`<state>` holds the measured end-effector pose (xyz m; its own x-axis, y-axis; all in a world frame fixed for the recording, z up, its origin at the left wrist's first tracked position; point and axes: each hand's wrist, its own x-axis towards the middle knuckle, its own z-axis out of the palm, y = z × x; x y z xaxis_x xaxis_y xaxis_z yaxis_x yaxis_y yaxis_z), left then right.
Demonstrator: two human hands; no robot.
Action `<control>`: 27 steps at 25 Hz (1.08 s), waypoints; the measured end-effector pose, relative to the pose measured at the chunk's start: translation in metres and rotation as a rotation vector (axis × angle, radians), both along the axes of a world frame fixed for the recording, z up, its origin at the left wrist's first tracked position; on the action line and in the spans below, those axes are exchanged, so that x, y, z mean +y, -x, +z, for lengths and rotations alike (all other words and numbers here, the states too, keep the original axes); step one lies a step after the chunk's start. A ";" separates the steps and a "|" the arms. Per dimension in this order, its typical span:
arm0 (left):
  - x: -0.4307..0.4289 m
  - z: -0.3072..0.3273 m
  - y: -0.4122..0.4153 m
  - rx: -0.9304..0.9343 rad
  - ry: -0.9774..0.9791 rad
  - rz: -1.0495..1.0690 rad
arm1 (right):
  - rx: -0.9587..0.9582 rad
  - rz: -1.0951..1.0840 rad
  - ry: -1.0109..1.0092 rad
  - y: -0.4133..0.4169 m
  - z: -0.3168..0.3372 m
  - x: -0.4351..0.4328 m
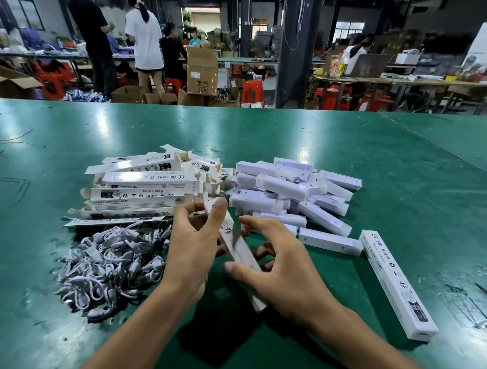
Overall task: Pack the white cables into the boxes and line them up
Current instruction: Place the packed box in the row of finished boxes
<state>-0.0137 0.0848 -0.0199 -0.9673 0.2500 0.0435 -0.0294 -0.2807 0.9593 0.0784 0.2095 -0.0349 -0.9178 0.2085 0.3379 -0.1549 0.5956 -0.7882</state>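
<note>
Grip: left hand point(191, 254) and right hand point(283, 276) both hold one long white printed cardboard box point(242, 252); I see bare green counter point(375, 161) toward far edge.

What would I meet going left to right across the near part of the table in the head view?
Pile of cables, left hand, held box, right hand, closed box lying alone.

Packing workshop: green worktable point(349, 138), stacked cardboard cartons point(202, 69), red stools point(252, 91), workers point(145, 37) at benches point(406, 81)
</note>
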 end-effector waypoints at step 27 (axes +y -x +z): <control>0.002 -0.024 -0.009 0.527 0.603 -0.307 | -0.494 -0.628 -0.599 -0.080 0.021 0.050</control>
